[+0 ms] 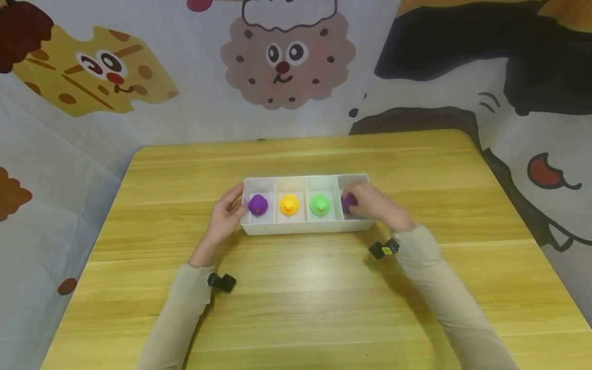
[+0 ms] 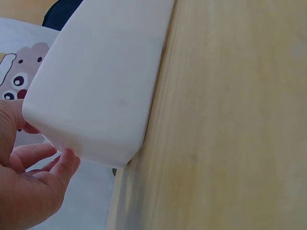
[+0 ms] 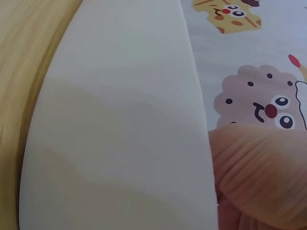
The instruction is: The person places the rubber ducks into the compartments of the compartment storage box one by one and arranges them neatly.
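Note:
A long white tray [image 1: 305, 227] with four compartments lies across the table. My left hand [image 1: 225, 217] holds its left end; in the left wrist view, the fingers [image 2: 64, 165] touch the end wall and the thumb lies at the rim. A purple toy duck [image 1: 258, 205] sits in the leftmost compartment, a yellow duck [image 1: 289, 204] and a green duck [image 1: 320, 205] in the two middle ones. My right hand [image 1: 372, 201] reaches into the rightmost compartment and grips another purple toy [image 1: 349, 202], partly covered by the fingers. The tray wall hides those fingertips in the right wrist view.
The wooden table [image 1: 305, 298] extends around the tray, its back edge near a cartoon-printed cloth [image 1: 194, 118]. Small black devices are strapped to the left wrist [image 1: 222, 282] and right wrist [image 1: 385, 248].

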Tool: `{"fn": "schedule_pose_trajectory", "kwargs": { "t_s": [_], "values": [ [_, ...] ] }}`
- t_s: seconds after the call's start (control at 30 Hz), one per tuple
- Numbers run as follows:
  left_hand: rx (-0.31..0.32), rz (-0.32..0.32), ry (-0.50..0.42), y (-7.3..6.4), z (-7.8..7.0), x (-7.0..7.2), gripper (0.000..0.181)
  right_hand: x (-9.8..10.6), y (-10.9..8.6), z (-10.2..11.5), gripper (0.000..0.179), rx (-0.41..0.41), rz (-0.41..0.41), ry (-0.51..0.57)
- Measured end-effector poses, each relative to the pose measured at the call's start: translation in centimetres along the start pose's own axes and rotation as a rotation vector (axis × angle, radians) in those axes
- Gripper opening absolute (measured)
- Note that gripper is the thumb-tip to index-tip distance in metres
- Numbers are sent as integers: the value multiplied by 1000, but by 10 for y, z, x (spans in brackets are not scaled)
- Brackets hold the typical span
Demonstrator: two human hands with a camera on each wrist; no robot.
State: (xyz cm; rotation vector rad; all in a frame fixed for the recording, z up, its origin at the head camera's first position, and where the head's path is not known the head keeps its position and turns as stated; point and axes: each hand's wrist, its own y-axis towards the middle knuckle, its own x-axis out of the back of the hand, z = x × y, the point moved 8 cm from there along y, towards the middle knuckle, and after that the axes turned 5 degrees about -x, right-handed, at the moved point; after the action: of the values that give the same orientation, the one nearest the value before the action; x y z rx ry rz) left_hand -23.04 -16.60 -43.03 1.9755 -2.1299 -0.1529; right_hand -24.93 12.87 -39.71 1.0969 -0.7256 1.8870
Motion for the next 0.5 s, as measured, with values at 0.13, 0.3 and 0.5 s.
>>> {"fn": "schedule_pose_trajectory", "kwargs": {
  "t_s": [0.13,0.3,0.5],
  "values": [
    [-7,0,-7,0,0,0,53,1,0,-4,20,-27,-8,24],
    [-9,2,-18,-1,-1,3,49,16,-9,-13,28,-57,-102,123],
    [-38,-61,138,-2,-23,29,41,54,-31,-21,31,35,-344,200]
  ]
}}
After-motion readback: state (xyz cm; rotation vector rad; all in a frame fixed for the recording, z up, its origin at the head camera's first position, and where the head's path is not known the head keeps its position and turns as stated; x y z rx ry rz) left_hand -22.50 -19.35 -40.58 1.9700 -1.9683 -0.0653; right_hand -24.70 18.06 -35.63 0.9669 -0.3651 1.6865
